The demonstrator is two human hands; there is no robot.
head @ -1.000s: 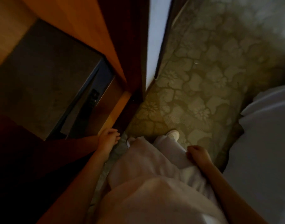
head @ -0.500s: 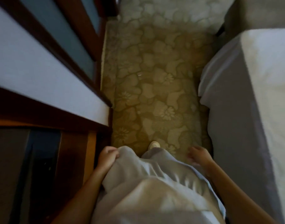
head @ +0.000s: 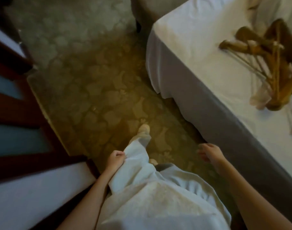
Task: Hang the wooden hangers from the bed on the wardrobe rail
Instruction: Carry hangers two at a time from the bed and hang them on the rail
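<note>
Several wooden hangers [head: 264, 60] lie in a loose pile on the white bed [head: 200, 52] at the upper right, blurred by motion. My left hand [head: 115, 161] hangs at my side with curled fingers resting against my white trouser leg, holding nothing that I can see. My right hand [head: 210, 154] hangs low beside the bed's grey side, fingers loosely apart and empty, well short of the hangers. The wardrobe rail is out of view.
Dark wooden wardrobe doors [head: 17, 113] with pale panels run along the left. A patterned carpet strip [head: 100, 90] lies between them and the bed. My foot [head: 143, 130] steps forward on it. A dark piece of furniture [head: 146, 12] stands beyond the bed.
The view has swung right from the wardrobe interior to the bed, bringing the hangers into sight. My right hand has loosened from a fist and swung forward.
</note>
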